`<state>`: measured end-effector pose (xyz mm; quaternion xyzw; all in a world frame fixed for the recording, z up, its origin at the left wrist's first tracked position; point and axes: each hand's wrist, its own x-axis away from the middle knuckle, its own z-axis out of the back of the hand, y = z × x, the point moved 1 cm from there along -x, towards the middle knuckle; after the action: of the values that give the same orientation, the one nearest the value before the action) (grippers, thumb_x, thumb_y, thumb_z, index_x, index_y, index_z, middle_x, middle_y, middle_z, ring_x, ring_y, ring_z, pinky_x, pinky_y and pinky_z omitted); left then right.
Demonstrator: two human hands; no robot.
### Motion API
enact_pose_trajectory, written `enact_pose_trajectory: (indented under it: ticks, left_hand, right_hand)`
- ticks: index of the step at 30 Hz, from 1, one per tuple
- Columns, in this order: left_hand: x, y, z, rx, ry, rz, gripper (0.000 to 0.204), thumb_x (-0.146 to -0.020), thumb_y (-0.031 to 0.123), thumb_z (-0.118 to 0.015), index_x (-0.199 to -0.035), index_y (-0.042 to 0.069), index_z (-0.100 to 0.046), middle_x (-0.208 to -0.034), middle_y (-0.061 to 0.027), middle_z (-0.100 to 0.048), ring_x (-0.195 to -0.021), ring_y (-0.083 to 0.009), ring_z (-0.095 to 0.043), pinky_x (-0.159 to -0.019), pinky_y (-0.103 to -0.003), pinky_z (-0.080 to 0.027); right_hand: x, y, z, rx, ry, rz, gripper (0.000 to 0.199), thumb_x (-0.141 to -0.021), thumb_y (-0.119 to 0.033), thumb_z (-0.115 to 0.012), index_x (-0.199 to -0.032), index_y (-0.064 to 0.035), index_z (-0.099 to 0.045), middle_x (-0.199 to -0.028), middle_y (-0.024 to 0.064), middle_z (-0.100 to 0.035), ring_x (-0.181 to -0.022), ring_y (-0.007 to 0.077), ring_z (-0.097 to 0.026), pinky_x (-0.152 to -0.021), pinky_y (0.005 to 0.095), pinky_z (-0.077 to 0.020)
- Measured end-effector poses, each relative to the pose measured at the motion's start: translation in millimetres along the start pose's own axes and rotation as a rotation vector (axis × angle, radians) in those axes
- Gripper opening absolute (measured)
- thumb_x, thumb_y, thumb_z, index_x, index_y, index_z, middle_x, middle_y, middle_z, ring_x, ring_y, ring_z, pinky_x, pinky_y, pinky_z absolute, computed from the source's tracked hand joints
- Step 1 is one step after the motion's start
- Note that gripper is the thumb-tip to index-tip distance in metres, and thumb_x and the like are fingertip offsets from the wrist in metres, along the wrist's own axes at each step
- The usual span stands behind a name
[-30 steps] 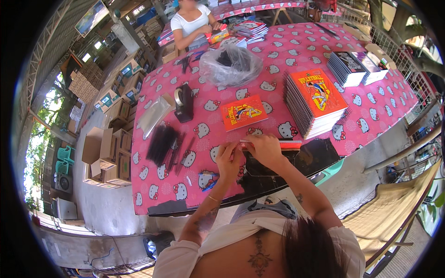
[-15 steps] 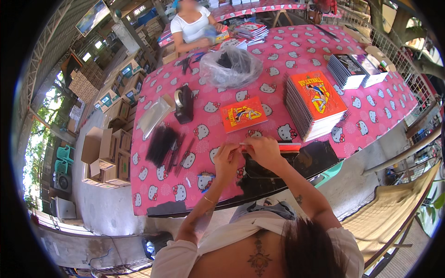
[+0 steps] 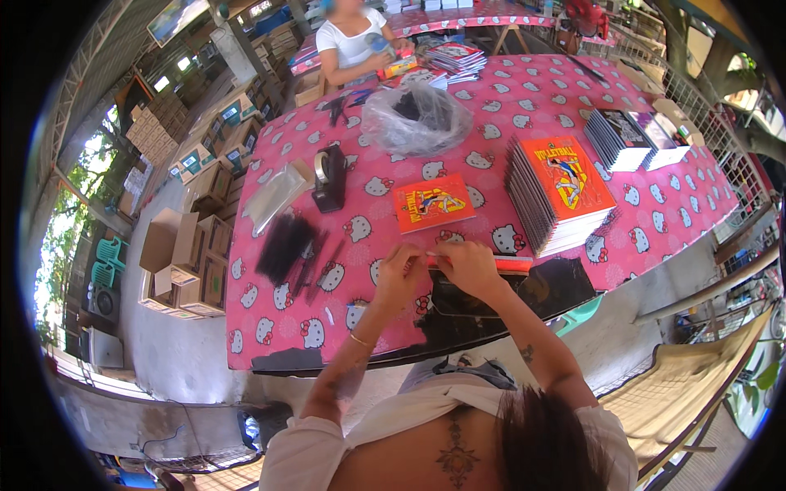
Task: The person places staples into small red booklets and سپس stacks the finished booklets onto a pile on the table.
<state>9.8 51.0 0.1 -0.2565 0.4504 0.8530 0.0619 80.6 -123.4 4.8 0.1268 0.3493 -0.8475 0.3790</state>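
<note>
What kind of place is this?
Probably a packing stall or small warehouse yard. Stacks of booklets sit on a pink table, cardboard boxes are piled beside it, and another person works at the far end.

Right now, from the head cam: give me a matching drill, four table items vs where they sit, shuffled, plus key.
Items:
1. tape dispenser
2. clear bag
3. tall book stack
4. single orange book

Places:
A. right of the single book, mid-table
B. far side, near the seated person
C. just beyond both hands, flat on the cloth
D. left part of the table, beside the clear sleeves

Pairs: 1-D, 2-B, 3-A, 4-C
</note>
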Motion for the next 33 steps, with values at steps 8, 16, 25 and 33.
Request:
enact_pose_trajectory:
  ticks: [8, 16, 25, 33]
  left_hand:
    - [-6.1, 0.1, 14.5, -0.116, -0.158, -0.02, 0.017, -0.091, 0.007, -0.07, -0.106, 0.003, -0.065, -0.097, -0.0173, -0.068, -0.085, -0.0358, -0.071, -0.069, -0.042, -0.055]
    - [-19.2, -10.3, 23.7, -0.022, -0.216, 0.072, 0.023, -0.089, 0.01, -0.074, -0.108, 0.004, -0.064, -0.093, -0.0171, -0.069, -0.081, -0.0339, -0.071, -0.07, -0.042, -0.054]
    - [-30.4, -6.9, 29.8, 0.023, -0.4, 0.071, 0.025, -0.09, 0.011, -0.074, -0.111, 0.002, -0.065, -0.091, -0.0137, -0.071, -0.083, -0.0242, -0.072, -0.074, -0.037, -0.056]
    - [-33.6, -20.3, 35.6, -0.033, -0.417, -0.015, 0.02, -0.087, 0.011, -0.077, -0.105, 0.003, -0.072, -0.094, -0.0102, -0.073, -0.083, -0.0227, -0.071, -0.074, -0.034, -0.055]
  right_hand:
    - [-6.4, -2.6, 6.5, -0.032, -0.085, -0.051, 0.017, -0.085, -0.022, -0.069, -0.099, -0.0143, -0.075, -0.083, 0.01, -0.072, -0.077, 0.035, -0.071, -0.069, 0.0497, -0.0565]
    - [-12.3, -3.3, 12.7, -0.038, -0.178, -0.042, 0.018, -0.086, -0.024, -0.07, -0.098, -0.0135, -0.075, -0.084, 0.0118, -0.073, -0.08, 0.0362, -0.071, -0.07, 0.0497, -0.0571]
    - [-22.6, 12.5, -1.3, -0.142, -0.219, -0.157, 0.025, -0.092, -0.03, -0.061, -0.098, -0.0096, -0.075, -0.087, 0.019, -0.072, -0.085, 0.0421, -0.069, -0.076, 0.0536, -0.0548]
    - [-30.2, 0.6, 6.7, -0.231, -0.329, -0.229, 0.029, -0.089, -0.036, -0.068, -0.099, -0.0106, -0.077, -0.09, 0.0165, -0.075, -0.087, 0.0376, -0.072, -0.078, 0.0477, -0.0557]
